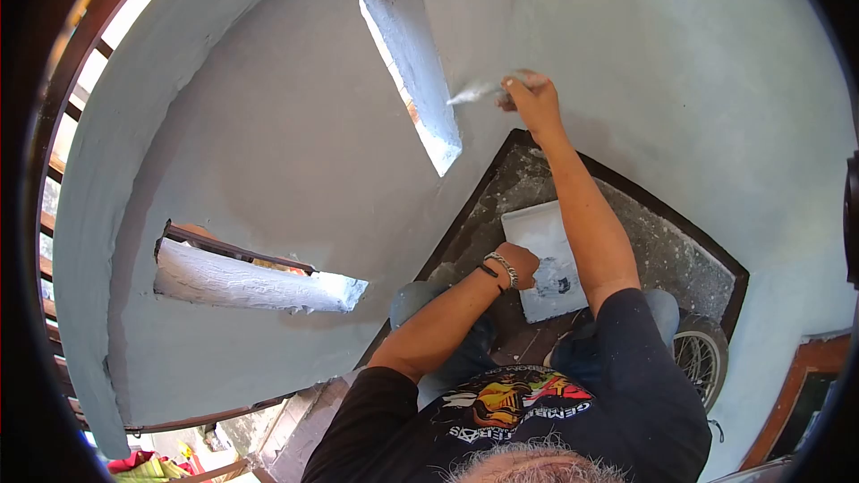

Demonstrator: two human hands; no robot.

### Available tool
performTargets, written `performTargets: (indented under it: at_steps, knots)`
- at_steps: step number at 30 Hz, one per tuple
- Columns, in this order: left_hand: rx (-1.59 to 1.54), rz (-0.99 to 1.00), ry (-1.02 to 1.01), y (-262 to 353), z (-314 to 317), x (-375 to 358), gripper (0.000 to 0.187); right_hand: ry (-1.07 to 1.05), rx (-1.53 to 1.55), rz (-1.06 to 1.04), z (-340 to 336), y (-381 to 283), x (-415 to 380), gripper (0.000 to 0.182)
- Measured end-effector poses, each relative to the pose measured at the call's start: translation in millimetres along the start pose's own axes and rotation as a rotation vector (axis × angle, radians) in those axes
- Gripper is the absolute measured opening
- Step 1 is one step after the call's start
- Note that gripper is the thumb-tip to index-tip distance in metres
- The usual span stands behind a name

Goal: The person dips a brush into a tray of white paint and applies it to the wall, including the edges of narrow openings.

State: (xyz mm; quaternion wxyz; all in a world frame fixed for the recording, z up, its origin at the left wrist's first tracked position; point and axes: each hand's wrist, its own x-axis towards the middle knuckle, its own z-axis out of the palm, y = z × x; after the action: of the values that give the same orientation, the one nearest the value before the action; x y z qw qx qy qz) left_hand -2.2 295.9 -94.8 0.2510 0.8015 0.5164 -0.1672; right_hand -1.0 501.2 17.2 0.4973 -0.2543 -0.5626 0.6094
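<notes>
My right hand (533, 100) is raised near the wall, its fingers closed around a paintbrush (479, 92). Motion blurs the brush; its pale, pointed tip reaches the right edge of a tall slot (413, 63) cut through the wall. Lower down, my left hand (519, 265) is closed at the left edge of a white paint tray (546, 228), and its fingertips are hidden. Grey-blue paint smears mark the tray near that hand. A bracelet and a dark band circle the left wrist.
A second slot (259, 279), white inside, opens in the lower left wall. Below my arms lies a speckled dark floor (488, 206) with a black border along the wall. A spoked wheel (702, 358) stands at right. A brown-framed opening (805, 402) is at lower right.
</notes>
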Motion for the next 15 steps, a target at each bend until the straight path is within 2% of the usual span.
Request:
performTargets:
  at_steps: [3, 6, 9, 12, 15]
  knots:
    - [-0.009, 0.006, 0.032, -3.3, 5.6, 0.6, 0.037, -0.001, 0.095, -0.14, 11.8, -39.9, 19.0, 0.015]
    - [-0.009, 0.008, 0.022, -3.6, 4.9, -0.5, 0.037, -0.029, 0.06, -0.238, 6.5, -91.1, 20.6, 0.016]
    - [-0.013, 0.017, -0.007, 1.5, 5.1, -3.5, 0.037, -0.011, 0.054, -0.22, -14.1, -75.6, 12.1, 0.017]
    - [-0.009, 0.009, -0.021, 3.6, 1.0, -1.7, 0.037, -0.041, -0.046, -0.059, -29.0, -18.7, 7.5, 0.018]
    - [-0.015, 0.019, 0.001, 2.2, 1.3, 2.6, 0.036, 0.039, -0.043, -0.062, -10.4, -6.1, 13.9, 0.02]
